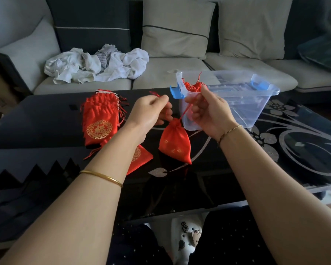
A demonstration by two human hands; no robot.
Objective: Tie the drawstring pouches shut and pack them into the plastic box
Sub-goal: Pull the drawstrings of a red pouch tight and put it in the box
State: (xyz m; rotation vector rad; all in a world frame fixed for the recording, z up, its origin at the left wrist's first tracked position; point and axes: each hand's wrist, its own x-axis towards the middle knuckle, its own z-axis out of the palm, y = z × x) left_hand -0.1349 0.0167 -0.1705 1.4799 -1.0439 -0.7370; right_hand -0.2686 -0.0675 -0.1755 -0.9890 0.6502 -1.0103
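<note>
A person seated at a black glass coffee table (46, 121) holds both forearms out over its top, hands raised and turned in toward each other. Between them hangs a red drawstring pouch (175, 143), its neck gathered tight. Whether its lower corner touches the glass cannot be told.

The left hand (151, 111), back to the camera and wrist bent, pinches one red cord end between thumb and forefinger, the other fingers curled beneath. The right hand (208, 111), palm side turned inward, grips the other cord (184, 113), which runs taut from the pouch's neck up into its curled fingers. A gold bangle (101, 176) circles the left forearm; a thin bracelet (230, 131) sits at the right wrist.

Just behind the right hand stands the clear plastic box (256, 108) with blue latches (177, 92), holding a small bunch of tied red pouches (193, 86) at its left end. A stack of flat red pouches (98, 119) printed with a gold emblem lies on the table left of the hands. One more flat pouch (141, 155) lies partly under the left forearm.

Beyond the table, a heap of white cloth (96, 66) lies on a pale sofa (170, 73).
</note>
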